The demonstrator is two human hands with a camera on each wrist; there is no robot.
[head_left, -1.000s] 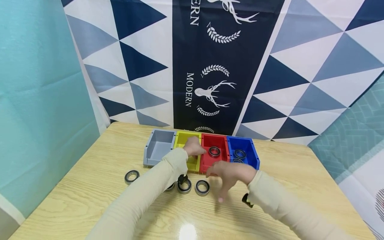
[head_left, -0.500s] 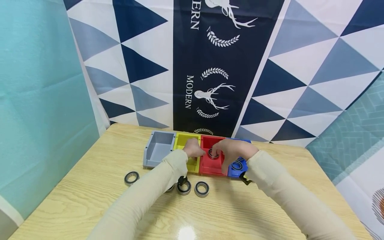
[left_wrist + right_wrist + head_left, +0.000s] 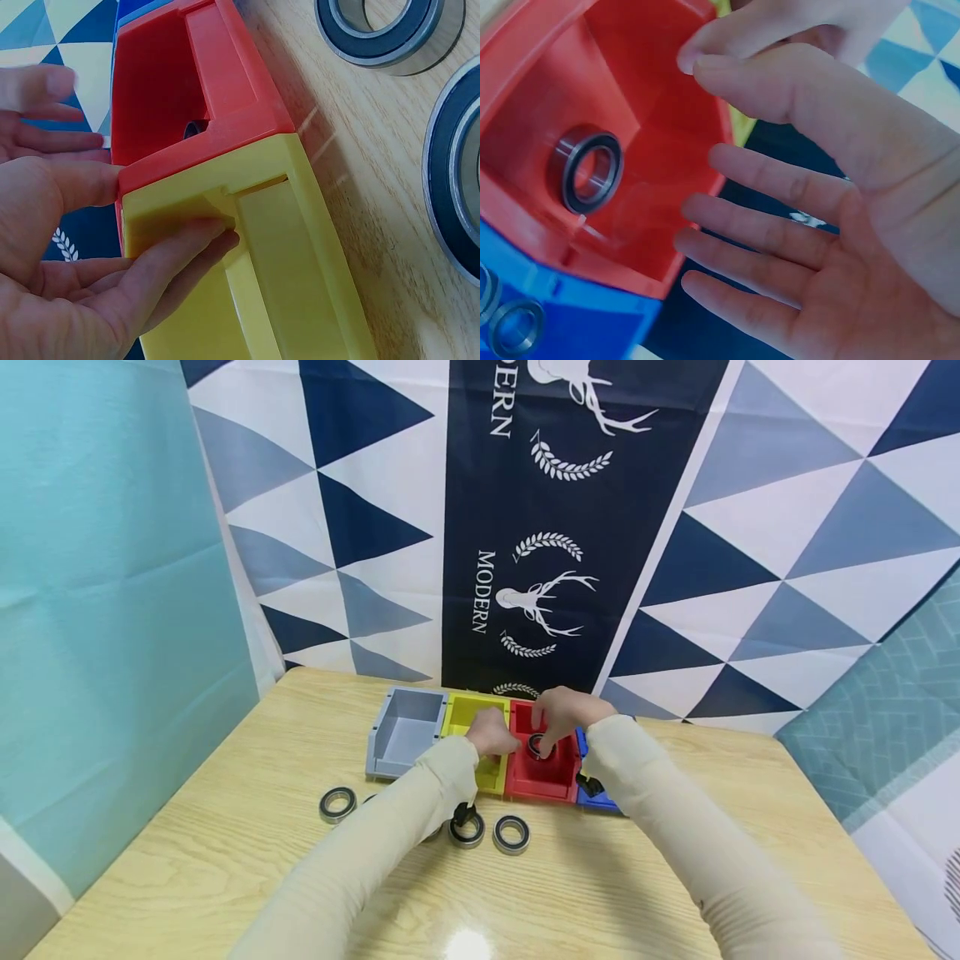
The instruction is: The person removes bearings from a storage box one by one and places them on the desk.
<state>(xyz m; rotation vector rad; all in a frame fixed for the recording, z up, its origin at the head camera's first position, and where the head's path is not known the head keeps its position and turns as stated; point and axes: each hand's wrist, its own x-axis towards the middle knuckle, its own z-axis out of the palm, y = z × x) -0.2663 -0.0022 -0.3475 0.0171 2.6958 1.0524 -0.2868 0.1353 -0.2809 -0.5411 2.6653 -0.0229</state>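
Observation:
In the head view my left hand (image 3: 491, 732) stays at the yellow bin (image 3: 489, 782). The left wrist view has its fingers inside that bin and its thumb at the rim beside the red bin (image 3: 217, 142), pinching the side wall. My right hand (image 3: 568, 714) hovers over the red bin. Seen from the right wrist, its fingers (image 3: 765, 229) are spread and fairly straight with nothing between them. One ball bearing (image 3: 591, 174), a steel ring with a dark seal, leans inside the red bin, apart from the right fingers.
A grey bin (image 3: 408, 739) stands left of the yellow one. The blue bin (image 3: 600, 802), partly hidden by the right sleeve, holds bearings (image 3: 516, 328). In front of the bins, several bearings (image 3: 512, 834) lie on the wooden table (image 3: 525, 910). A patterned cloth hangs behind.
My right hand has moved up and left, from in front of the red bin to over it, with its fingers near the bearing inside. My left hand has stayed at the yellow bin.

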